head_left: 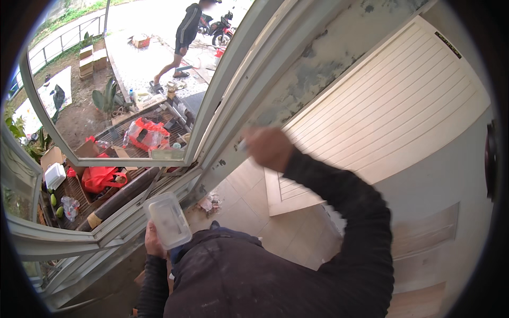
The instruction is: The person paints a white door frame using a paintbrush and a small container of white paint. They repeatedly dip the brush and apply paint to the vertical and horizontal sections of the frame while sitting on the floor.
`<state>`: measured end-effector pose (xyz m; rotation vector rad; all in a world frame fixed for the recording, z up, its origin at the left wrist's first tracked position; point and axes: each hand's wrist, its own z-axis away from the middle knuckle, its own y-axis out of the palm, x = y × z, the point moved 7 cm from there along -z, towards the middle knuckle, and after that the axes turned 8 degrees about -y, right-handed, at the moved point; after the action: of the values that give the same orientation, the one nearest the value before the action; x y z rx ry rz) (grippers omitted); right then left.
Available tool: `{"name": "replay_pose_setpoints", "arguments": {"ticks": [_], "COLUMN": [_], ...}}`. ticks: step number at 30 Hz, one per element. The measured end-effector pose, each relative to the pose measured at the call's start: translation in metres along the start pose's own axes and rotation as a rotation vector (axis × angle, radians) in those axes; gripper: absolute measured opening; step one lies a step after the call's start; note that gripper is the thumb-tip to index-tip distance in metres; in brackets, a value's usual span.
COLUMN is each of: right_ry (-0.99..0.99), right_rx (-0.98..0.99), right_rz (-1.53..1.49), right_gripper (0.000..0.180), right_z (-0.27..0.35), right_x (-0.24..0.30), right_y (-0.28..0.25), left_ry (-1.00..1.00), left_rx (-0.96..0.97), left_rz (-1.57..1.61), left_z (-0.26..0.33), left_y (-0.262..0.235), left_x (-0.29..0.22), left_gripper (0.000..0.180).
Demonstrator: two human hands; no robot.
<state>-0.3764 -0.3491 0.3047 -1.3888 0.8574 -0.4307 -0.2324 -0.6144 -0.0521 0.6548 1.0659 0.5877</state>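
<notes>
My left hand (pixel 153 241) grips a rectangular, translucent white plastic container (pixel 168 218) by its side, below the window frame. Whether anything lies inside it is hard to make out. Up at the strip of wall (pixel 297 79) beside the window, my right hand (pixel 269 148) is closed and smeared by motion. A small pale thing pokes out at its fingers, too blurred to name. Grey and white patches mark that wall strip. Contact between the hand and the wall cannot be told.
A white slatted door panel (pixel 366 116) stands at the right. Close on the left is the window frame (pixel 132 162). Outside lie red plastic bags (pixel 106 179), cartons (pixel 93 61) and a motorbike (pixel 222 32); a person (pixel 186 32) walks there. Debris (pixel 209 203) sits on the tiled floor.
</notes>
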Motion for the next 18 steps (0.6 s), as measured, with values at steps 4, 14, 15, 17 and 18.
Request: {"name": "replay_pose_setpoints", "arguments": {"ticks": [4,14,15,17,18], "right_ry": [0.057,-0.21,-0.295,-0.401,-0.327], "right_rx": [-0.319,-0.085,-0.082,0.041,0.051], "right_rz": [0.311,1.066,0.818,0.423,0.239], "right_gripper": [0.012,0.013,0.016,0.014,0.016], "right_z": [0.003,-0.036,-0.031,-0.01,-0.002], "right_x": [-0.043,0.0,0.011,0.04,0.058], "right_y": [-0.228,-0.159,-0.102,0.014,0.023], "left_ry": [0.018,0.009,0.017,0.023,0.007], "left_rx": [0.022,0.049,0.044,0.057,0.06], "left_rz": [0.034,-0.008,-0.018,-0.033,0.004], "left_z": [0.004,-0.011,-0.009,-0.01,-0.014], "left_y": [0.011,0.019,0.017,0.019,0.013], "left_x": [-0.007,0.014,0.009,0.004,0.009], "left_gripper": [0.057,0.052,0.052,0.053,0.054]}}
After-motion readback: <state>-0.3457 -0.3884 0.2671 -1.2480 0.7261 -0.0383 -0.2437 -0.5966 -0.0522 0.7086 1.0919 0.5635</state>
